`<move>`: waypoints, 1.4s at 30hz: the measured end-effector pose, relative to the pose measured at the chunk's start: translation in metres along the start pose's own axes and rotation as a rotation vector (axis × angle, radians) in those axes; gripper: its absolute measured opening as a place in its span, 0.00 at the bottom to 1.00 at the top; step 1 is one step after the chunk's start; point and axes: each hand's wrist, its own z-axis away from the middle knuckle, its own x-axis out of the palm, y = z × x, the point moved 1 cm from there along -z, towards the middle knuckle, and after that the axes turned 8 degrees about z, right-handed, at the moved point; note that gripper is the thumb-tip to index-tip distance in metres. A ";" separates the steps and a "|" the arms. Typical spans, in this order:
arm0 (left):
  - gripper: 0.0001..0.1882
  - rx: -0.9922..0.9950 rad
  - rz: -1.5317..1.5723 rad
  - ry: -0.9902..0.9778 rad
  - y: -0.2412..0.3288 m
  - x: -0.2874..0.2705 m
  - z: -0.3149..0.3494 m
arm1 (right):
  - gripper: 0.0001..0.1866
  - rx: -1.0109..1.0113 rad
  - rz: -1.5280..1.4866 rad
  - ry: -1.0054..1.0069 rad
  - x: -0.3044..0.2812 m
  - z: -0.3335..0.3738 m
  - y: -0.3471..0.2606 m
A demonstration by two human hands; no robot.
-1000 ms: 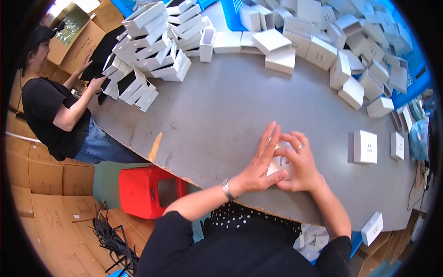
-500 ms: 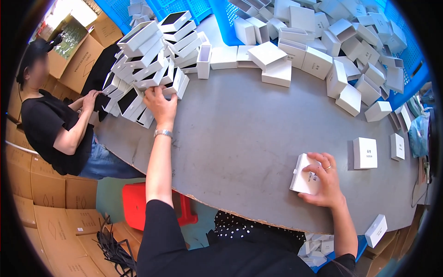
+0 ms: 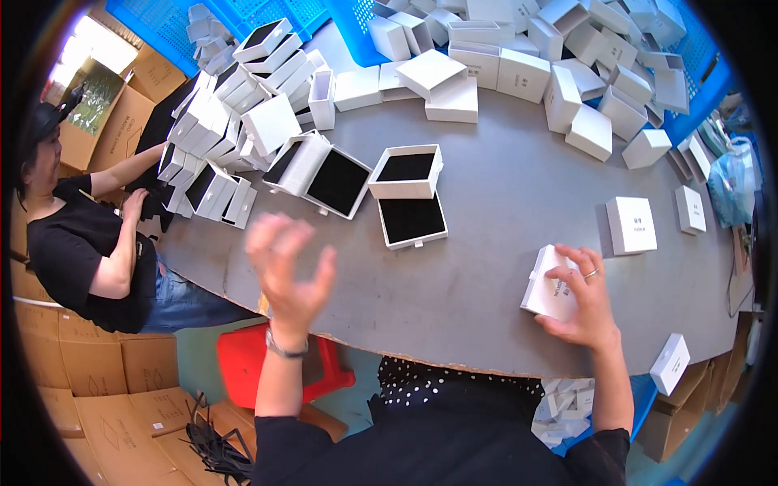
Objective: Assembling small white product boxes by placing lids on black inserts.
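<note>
My left hand (image 3: 285, 271) is raised over the table's near edge, fingers spread and slightly blurred, with nothing in it. My right hand (image 3: 582, 301) grips a white box (image 3: 548, 279) with dark print, thumb on its near side and fingers over the top, at the right of the table. Beyond my left hand lie loose white drawer trays lined with black: one tray (image 3: 339, 182) lies flat, and another tray (image 3: 405, 168) rests partly on a third tray (image 3: 413, 220). A stack of similar trays (image 3: 207, 121) leans at the far left.
White box sleeves (image 3: 523, 74) line the table's back and fill a blue crate (image 3: 353, 32). Two closed boxes (image 3: 630, 225) (image 3: 690, 209) stand at the right. Another person (image 3: 89, 235) sits at the left. A red stool (image 3: 243, 364) is below the near edge.
My left hand has left the tray stack and drawn back toward me. Several trays have come down from the stack onto the table. My right hand still holds its box.
</note>
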 end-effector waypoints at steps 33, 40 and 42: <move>0.31 -0.041 -0.352 -0.372 -0.109 0.024 -0.041 | 0.41 0.402 0.384 0.188 -0.033 0.015 0.116; 0.34 0.149 0.281 -0.297 0.053 0.049 -0.016 | 0.35 0.244 0.312 0.217 0.005 0.006 0.051; 0.30 0.160 0.210 -0.483 0.088 0.065 -0.012 | 0.34 0.117 0.190 0.142 0.001 0.017 0.022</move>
